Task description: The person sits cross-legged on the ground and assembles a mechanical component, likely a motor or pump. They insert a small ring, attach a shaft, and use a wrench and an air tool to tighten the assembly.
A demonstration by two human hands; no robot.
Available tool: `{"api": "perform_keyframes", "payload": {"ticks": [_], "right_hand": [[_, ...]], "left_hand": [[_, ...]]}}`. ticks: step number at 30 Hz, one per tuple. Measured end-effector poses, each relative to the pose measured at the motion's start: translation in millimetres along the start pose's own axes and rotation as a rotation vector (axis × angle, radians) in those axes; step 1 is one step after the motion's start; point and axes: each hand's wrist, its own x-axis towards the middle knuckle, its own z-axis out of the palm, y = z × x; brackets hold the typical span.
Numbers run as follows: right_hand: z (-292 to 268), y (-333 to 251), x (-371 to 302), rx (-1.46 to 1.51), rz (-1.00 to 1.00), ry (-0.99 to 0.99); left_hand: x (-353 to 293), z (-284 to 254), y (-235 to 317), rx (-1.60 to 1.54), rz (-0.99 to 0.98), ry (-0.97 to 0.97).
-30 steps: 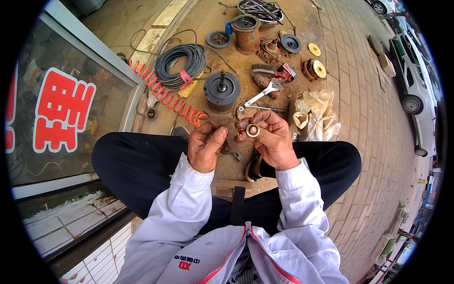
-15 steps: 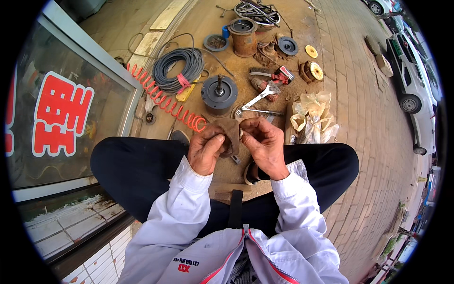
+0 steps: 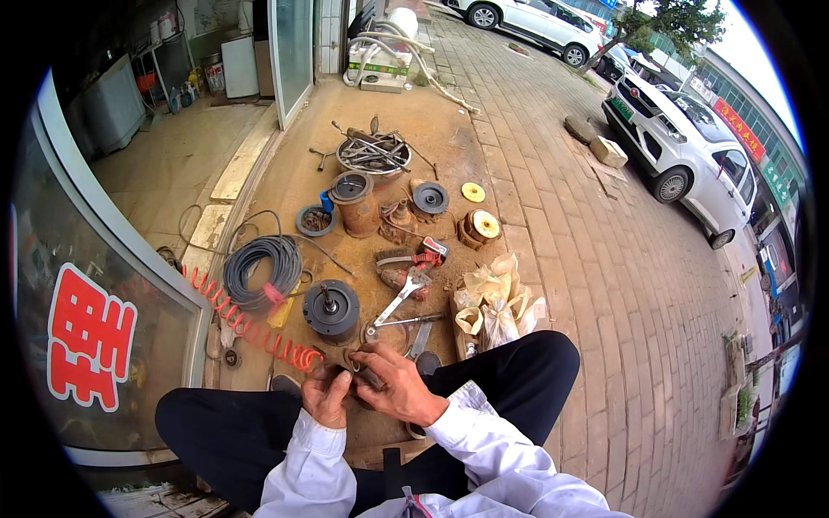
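Close together between my knees, both hands are closed around a dirty brown rag point(image 3: 370, 378) and a small ring-shaped part point(image 3: 351, 359). My left hand point(image 3: 325, 399) pinches the rag, thumb on top. The fingers of my right hand point(image 3: 399, 388) are bent around the small ring and part of the cloth. Much of the rag and ring is hidden by my fingers. Just beyond them stands a dark round motor part point(image 3: 331, 312) with an upright shaft. An adjustable wrench point(image 3: 399, 302) lies to its right, beside a red and black power tool point(image 3: 414, 256).
A coil of grey cable point(image 3: 262, 269) and an orange spiral hose point(image 3: 250, 331) lie to the left. Farther off are a rusty cylinder point(image 3: 356, 216), a bowl of tools point(image 3: 374, 164) and a yellow-topped winding point(image 3: 484, 228). A paper-lined box point(image 3: 496, 298) stands right. A glass door point(image 3: 112, 259) borders the left.
The view has tilted up and swung, so the floor things sit lower and further left. My hands have drawn closer together, and the rag is now mostly covered by my fingers.
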Motion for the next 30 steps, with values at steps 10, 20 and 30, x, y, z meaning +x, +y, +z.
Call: {"api": "perform_keyframes", "payload": {"ticks": [10, 20, 30], "right_hand": [[3.0, 7.8, -5.6, -0.158, -0.079, -0.076], [2.1, 6.8, -1.7, 0.016, 0.157, -0.085], [-1.8, 15.8, -4.8, 0.588, 0.625, -0.225]], "left_hand": [[3.3, -15.0, -7.2, 0.259, 0.072, 0.013], [2.5, -16.1, -6.6, 0.515, 0.34, -0.029], [-0.9, -10.5, -9.6, 0.808, 0.47, -0.033]]}}
